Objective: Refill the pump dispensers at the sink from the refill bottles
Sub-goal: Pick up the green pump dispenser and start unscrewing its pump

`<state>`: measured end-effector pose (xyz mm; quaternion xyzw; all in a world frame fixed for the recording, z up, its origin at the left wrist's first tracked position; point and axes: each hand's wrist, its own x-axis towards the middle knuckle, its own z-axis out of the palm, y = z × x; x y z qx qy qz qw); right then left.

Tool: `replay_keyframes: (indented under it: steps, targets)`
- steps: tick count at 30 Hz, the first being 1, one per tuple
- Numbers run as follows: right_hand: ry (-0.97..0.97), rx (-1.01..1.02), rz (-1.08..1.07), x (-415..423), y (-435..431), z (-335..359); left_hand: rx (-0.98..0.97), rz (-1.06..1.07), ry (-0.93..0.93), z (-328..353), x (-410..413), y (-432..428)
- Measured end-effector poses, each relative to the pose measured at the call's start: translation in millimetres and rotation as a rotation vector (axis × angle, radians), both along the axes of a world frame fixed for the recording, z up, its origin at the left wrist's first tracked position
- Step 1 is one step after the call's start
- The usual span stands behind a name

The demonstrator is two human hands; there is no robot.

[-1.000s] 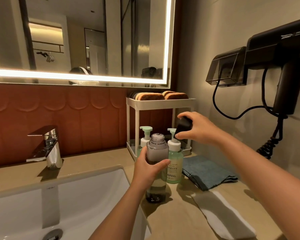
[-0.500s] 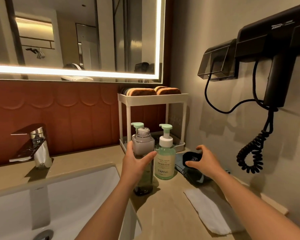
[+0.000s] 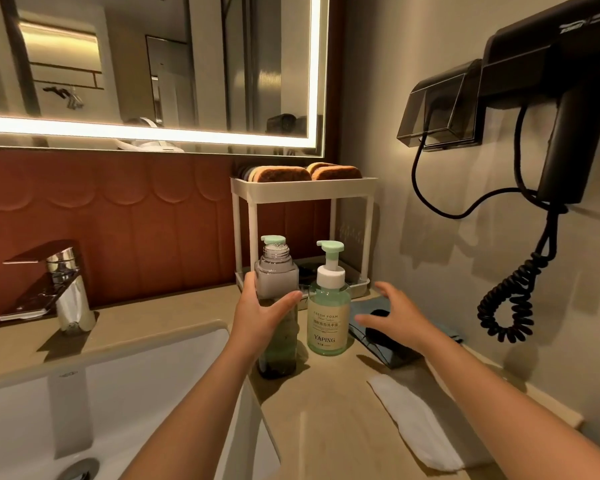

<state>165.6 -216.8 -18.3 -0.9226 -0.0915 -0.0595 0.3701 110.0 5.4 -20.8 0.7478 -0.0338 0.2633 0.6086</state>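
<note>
The refill bottle (image 3: 278, 278) stands on the worktop (image 3: 326, 410) with its threaded neck now bare, and the left hand (image 3: 260, 317) has its fingers wrapped round the body. The pump dispenser (image 3: 328, 317) is at its 3 o'clock, pump on. Further toward 3 o'clock, the right hand (image 3: 399, 320) has released the black cap (image 3: 381, 313) onto the blue cloth (image 3: 362, 306); its fingers are wide and hold nothing. That frees it, I judge, to unscrew the pump.

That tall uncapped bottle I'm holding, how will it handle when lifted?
The bottle is tall and narrow, so probably tippy. Its neck is open, so tilting likely spills. Smooth walls may slip in the left hand.
</note>
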Motion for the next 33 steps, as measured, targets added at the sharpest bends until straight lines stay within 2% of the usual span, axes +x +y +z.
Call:
replay_keyframes:
  steps: [3,11,15,27,30,33]
  targets:
    - [-0.039,0.15,0.136,-6,23,19,0.009,-0.004,0.002,1,3,3]
    - [-0.073,0.287,0.22,-3,63,32,0.02,-0.01,0.003,-2,19,10]
    - [-0.127,0.283,0.15,-2,63,31,0.016,-0.026,-0.004,-3,22,12]
    - [-0.065,0.192,0.291,-55,54,41,0.017,-0.058,0.116,-3,19,20]
    - [-0.071,0.182,0.304,-67,52,41,0.007,0.058,0.098,-6,10,13]
    - [-0.06,0.173,0.321,-79,51,42,-0.054,0.226,-0.015,-4,-13,-1]
